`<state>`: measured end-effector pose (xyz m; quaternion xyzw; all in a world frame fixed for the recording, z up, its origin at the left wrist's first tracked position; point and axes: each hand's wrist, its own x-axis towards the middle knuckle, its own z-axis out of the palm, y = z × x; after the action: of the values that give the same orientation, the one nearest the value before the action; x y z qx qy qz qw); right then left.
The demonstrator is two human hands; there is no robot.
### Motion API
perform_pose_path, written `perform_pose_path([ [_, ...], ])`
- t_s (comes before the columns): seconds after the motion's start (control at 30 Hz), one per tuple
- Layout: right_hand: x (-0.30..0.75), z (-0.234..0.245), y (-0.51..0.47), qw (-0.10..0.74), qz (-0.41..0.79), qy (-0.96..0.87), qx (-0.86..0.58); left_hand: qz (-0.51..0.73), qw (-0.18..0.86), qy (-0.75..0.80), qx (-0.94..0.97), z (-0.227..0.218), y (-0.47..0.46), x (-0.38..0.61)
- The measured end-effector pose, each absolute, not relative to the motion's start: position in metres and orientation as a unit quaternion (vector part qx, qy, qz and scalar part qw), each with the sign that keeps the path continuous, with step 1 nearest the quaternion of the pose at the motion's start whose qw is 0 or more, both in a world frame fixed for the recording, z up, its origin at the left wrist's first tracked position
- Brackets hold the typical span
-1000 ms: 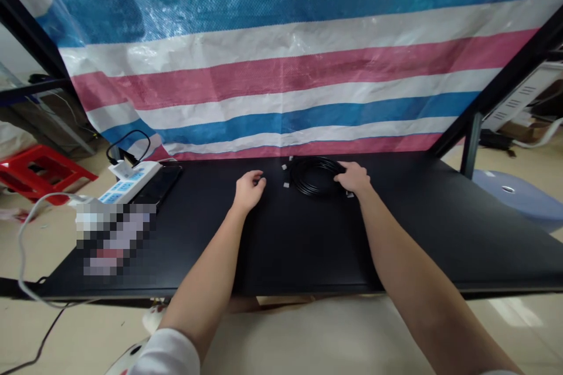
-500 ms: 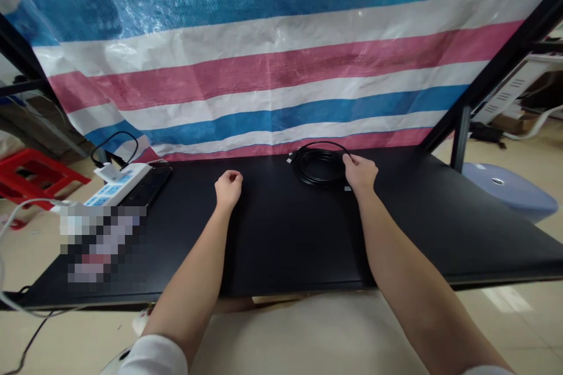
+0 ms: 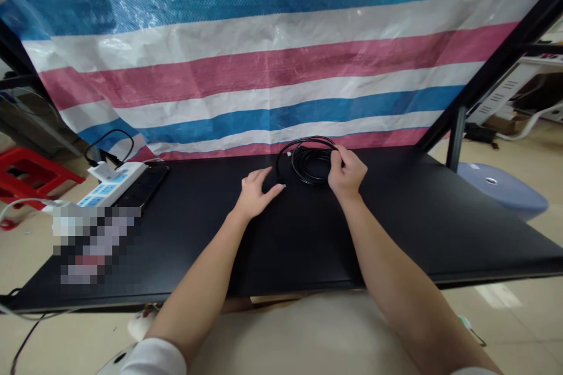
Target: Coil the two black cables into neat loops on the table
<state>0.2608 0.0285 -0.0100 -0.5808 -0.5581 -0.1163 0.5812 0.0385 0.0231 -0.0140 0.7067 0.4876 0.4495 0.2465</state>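
One table (image 3: 299,246), cable coil (image 3: 302,172), striped sheet (image 3: 264,73)

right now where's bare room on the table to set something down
Bare tabletop lies right of the right hand, and between the flat device and left hand. Crowded: the left end around the power strip, and about the coiled cable.

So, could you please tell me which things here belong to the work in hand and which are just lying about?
In the work:
black cable coil, gripped by the right hand
left hand, open beside it
black tabletop

Just nearby:
white power strip
dark flat device
red stool
striped sheet behind
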Motion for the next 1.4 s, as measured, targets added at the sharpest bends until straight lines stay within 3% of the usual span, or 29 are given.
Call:
perform_pose_path([
  [0.17, 0.24, -0.01, 0.023, 0.581, -0.086, -0.603, -0.54, 0.455, 0.36, 0.492, 0.649, -0.019, 0.024, 0.054],
  [0.3, 0.249, -0.017, 0.028, 0.587, -0.053, -0.608, -0.532, 0.528, 0.494, 0.478, 0.499, -0.016, 0.031, 0.051],
  [0.53, 0.303, -0.028, 0.053, 0.682, -0.054, -0.328, -0.652, 0.647, 0.538, 0.462, 0.28, 0.004, 0.038, 0.02],
  [0.77, 0.328, -0.037, 0.059, 0.593, 0.114, -0.247, -0.758, 0.678, 0.601, 0.404, 0.125, 0.02, 0.035, 0.0],
  [1.07, 0.32, -0.034, 0.053, 0.487, 0.128, -0.358, -0.786, 0.675, 0.632, 0.371, 0.086, 0.023, 0.033, -0.007],
  [1.13, 0.318, -0.033, 0.053, 0.524, 0.112, -0.332, -0.776, 0.676, 0.632, 0.367, 0.091, 0.022, 0.034, -0.008],
  [1.23, 0.315, -0.031, 0.054, 0.646, 0.097, -0.281, -0.703, 0.685, 0.624, 0.366, 0.083, 0.022, 0.037, -0.011],
  [1.4, 0.319, -0.02, 0.053, 0.814, 0.204, -0.142, -0.524, 0.723, 0.583, 0.37, 0.017, 0.026, 0.04, -0.03],
])
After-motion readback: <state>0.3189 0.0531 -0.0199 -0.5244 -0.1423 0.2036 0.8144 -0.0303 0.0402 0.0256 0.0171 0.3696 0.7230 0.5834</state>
